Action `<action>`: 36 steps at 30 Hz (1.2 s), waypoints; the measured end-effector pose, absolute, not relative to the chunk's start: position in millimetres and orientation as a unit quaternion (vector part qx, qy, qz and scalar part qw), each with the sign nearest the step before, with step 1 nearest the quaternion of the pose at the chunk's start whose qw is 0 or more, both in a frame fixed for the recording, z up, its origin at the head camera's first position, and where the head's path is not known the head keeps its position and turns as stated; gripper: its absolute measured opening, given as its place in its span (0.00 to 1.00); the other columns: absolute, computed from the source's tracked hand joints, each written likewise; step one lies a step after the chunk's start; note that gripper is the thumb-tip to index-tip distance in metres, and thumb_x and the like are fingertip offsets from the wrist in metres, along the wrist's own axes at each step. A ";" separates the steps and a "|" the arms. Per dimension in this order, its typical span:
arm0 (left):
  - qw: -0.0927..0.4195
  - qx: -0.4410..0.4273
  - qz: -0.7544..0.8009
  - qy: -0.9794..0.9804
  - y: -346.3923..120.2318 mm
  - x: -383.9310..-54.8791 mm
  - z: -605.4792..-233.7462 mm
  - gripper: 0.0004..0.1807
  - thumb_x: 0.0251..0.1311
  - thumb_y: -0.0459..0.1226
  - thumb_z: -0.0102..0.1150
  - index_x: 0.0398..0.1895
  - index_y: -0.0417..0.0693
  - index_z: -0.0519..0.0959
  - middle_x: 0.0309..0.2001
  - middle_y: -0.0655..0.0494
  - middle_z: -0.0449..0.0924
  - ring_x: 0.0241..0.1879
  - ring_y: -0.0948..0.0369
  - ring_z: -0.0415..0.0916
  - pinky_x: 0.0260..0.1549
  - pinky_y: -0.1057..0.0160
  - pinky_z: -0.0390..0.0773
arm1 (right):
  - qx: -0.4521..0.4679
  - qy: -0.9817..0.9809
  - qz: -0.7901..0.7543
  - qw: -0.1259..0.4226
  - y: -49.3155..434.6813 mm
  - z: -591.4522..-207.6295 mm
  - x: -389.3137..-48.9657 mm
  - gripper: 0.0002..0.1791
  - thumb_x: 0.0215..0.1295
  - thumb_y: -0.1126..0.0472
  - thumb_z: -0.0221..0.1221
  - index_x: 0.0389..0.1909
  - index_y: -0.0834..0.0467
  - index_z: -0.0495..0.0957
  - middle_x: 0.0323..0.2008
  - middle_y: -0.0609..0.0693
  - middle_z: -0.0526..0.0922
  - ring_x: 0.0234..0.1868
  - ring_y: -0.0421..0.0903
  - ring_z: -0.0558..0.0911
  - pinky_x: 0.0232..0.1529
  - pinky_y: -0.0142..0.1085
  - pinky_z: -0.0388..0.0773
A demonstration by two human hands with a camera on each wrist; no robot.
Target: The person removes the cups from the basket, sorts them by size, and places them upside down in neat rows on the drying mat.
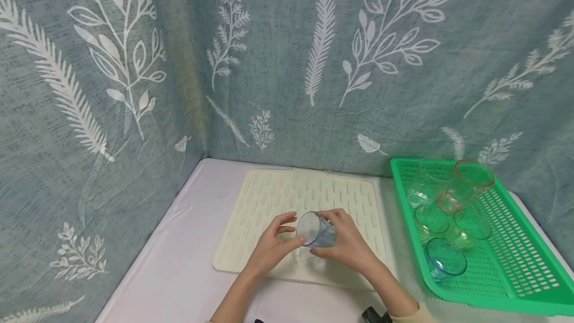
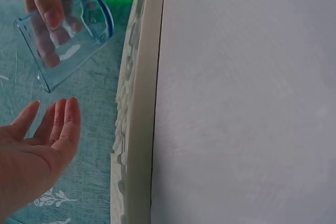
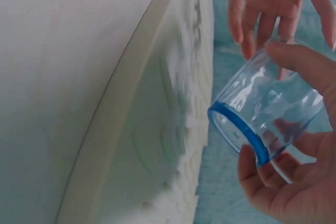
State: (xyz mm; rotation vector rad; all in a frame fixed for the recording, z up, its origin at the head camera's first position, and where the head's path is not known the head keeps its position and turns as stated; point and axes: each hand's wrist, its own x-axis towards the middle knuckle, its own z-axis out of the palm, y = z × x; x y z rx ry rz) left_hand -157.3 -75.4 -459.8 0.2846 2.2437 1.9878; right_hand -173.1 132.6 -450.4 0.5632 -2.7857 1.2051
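Gripping a blue-tinted clear glass [image 1: 325, 235] by its side, the right hand [image 1: 347, 243] has its thumb against one side of the wall and its fingers curled against the other, near the thick blue base. The glass lies tilted in those fingers, raised off the mat, its mouth turned toward the left hand [image 1: 271, 248]. Just beside that mouth, the left hand holds nothing; its fingers are apart and only slightly bent. The left wrist view shows a narrow gap between its fingertips and the glass, while in the head view its thumb overlaps the rim.

Below both sets of fingers lies a cream mat [image 1: 278, 198] with raised oval ridges, on a white cloth [image 1: 179, 263] that reaches out past the left fingers.

Well to the right of the right fingers stands a green basket [image 1: 502, 303]. Nearest them in it is a blue glass [image 1: 446, 259]; beyond, two clear glasses [image 1: 432, 218]; farther still, a tall clear glass [image 1: 420, 194] beside a red-rimmed glass [image 1: 466, 189].

Farthest from the fingers hangs a grey-blue curtain [image 1: 278, 74] printed with white leaves.
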 end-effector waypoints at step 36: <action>0.101 0.041 0.758 0.643 -70.1 -160.5 -466.2 0.33 0.61 0.40 0.60 0.69 0.43 0.65 0.61 0.45 0.68 0.55 0.56 0.71 0.46 0.60 0.79 | 0.125 -0.793 0.595 -0.036 132.6 -456.6 -168.3 0.41 0.53 0.57 0.73 0.68 0.48 0.66 0.63 0.50 0.69 0.58 0.50 0.71 0.54 0.48 0.74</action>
